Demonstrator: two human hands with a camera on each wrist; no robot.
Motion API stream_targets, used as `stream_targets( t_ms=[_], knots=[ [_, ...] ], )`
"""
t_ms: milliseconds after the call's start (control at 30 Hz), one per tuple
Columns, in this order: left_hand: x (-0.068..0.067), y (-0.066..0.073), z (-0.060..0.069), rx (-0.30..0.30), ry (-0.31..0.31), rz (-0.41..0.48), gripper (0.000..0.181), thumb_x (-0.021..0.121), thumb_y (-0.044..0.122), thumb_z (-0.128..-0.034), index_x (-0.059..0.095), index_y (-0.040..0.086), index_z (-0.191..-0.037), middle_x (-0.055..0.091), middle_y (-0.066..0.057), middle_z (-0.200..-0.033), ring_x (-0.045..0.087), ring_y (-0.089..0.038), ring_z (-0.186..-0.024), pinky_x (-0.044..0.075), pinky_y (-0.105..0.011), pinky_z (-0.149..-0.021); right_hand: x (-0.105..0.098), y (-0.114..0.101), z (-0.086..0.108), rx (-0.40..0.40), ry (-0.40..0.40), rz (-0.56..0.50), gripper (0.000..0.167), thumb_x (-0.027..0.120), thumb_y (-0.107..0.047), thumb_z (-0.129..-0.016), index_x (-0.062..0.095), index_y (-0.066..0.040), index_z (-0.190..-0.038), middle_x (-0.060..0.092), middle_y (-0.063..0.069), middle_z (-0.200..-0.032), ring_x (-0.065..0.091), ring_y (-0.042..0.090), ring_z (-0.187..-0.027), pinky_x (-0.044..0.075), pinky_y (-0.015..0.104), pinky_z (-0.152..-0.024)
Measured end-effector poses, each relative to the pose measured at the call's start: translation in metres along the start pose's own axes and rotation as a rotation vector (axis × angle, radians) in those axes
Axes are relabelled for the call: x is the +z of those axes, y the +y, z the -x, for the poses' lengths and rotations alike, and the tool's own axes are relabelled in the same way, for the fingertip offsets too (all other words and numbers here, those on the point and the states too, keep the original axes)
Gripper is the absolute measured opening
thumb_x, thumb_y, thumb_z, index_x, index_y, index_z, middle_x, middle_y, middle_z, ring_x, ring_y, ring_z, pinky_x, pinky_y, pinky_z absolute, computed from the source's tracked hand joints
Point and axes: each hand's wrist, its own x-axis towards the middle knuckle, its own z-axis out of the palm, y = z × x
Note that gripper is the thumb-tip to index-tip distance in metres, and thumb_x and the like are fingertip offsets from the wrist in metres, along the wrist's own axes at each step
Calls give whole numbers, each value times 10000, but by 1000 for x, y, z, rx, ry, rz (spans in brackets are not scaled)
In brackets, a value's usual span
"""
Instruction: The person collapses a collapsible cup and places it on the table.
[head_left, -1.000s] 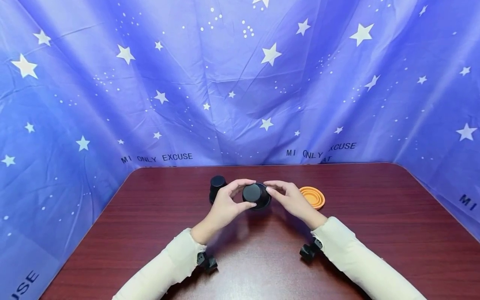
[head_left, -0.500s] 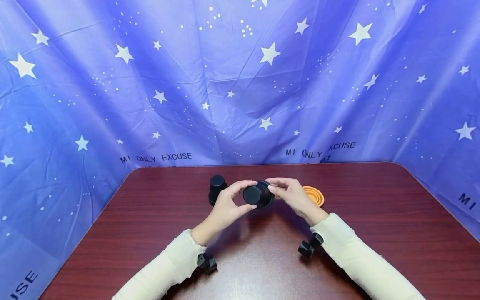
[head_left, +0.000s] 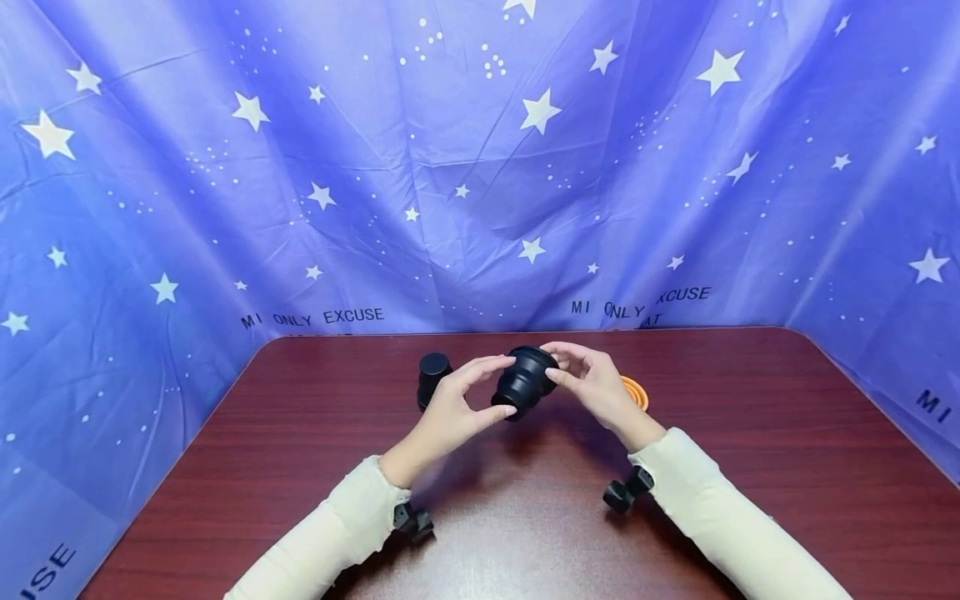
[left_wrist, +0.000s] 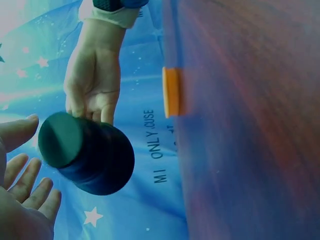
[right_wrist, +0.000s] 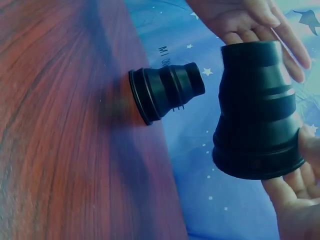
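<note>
A black collapsible cup (head_left: pixel 525 379), pulled out into its stepped cone, is held tilted above the table. My right hand (head_left: pixel 597 387) grips its wide rim, thumb on one side and fingers on the other. Around the narrow end my left hand (head_left: pixel 452 407) is spread; in the left wrist view its fingers (left_wrist: pixel 31 187) look apart from the cup. The right wrist view shows the cup's stepped side (right_wrist: pixel 257 107) fully.
A second black cup (head_left: pixel 432 379) stands extended, narrow end up, behind my left hand. An orange collapsed cup (head_left: pixel 637 393) lies flat behind my right hand, partly hidden. A star-printed curtain (head_left: pixel 480 167) hangs beyond the far edge of the brown table (head_left: pixel 735 417).
My right hand has moved slightly up and right with the rim. The cup has turned from end-on to showing its stepped side. My left hand has barely moved.
</note>
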Motion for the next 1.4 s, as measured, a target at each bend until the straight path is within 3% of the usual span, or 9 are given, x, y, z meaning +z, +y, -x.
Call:
stream_targets(
  t_ms=[100,300,467,633,800,967,1033,1200,1400],
  knots=[
    [-2,-2,-3,-9,5,-9,500,747,-40,-755,565,-78,-1218,597,-208,-1215,544,-310,-1141,466,-392,-945,-3,-2,2,-62,-52,43,303,659,26,-844,615,42,-1143,647,160,-894,598,88,-789,482,209,-664],
    [-6,-8,-8,-29,-31,-14,493,726,-19,-787,552,-64,-1246,605,-205,-1210,555,-308,-1139,440,-381,-979,-3,-16,7,-121,-182,58,296,633,51,-853,604,42,-1147,659,170,-985,617,157,-860,520,244,-729],
    [-7,-12,-9,-114,-92,-13,470,725,33,-808,575,-28,-1249,609,-173,-1230,542,-271,-1186,400,-414,-1023,-2,-6,6,-200,-267,53,290,630,31,-864,612,22,-1154,640,127,-1030,620,174,-882,522,276,-755],
    [-6,-14,-7,-173,-101,41,364,725,30,-807,629,-28,-1154,652,-150,-1140,586,-258,-1109,431,-429,-984,-1,-5,6,-237,-309,17,293,616,48,-867,606,48,-1160,629,158,-1035,629,160,-896,529,279,-749],
    [-4,-14,-7,-211,-89,135,285,712,-18,-803,625,-53,-1072,652,-163,-1051,596,-249,-1068,435,-381,-990,0,-5,7,-219,-322,-13,299,610,62,-867,604,61,-1166,626,174,-1036,630,156,-909,529,274,-749],
    [-3,-15,-8,-241,-77,136,235,716,-28,-795,613,-62,-1004,640,-162,-999,591,-226,-1044,433,-361,-993,2,-7,8,-187,-295,-23,282,633,46,-858,624,37,-1140,632,154,-1031,618,136,-936,515,266,-808],
    [0,-23,-8,-252,-61,147,231,719,-32,-790,604,-60,-989,637,-160,-982,589,-219,-1025,442,-366,-983,3,-7,9,-185,-271,-30,288,650,42,-847,626,35,-1134,626,149,-1036,610,132,-950,504,271,-851],
    [6,-44,-6,-248,-43,195,269,746,-27,-765,586,-33,-982,627,-115,-946,597,-196,-972,471,-340,-945,3,-6,10,-198,-237,-54,331,680,79,-805,619,51,-1129,600,157,-1039,596,138,-972,473,273,-924],
    [7,-49,-6,-196,-39,192,286,779,21,-749,566,15,-940,595,-49,-892,589,-161,-881,505,-300,-864,6,-9,11,-214,-238,-4,340,707,53,-793,636,6,-1122,607,124,-1021,581,145,-979,465,256,-929]
  ],
)
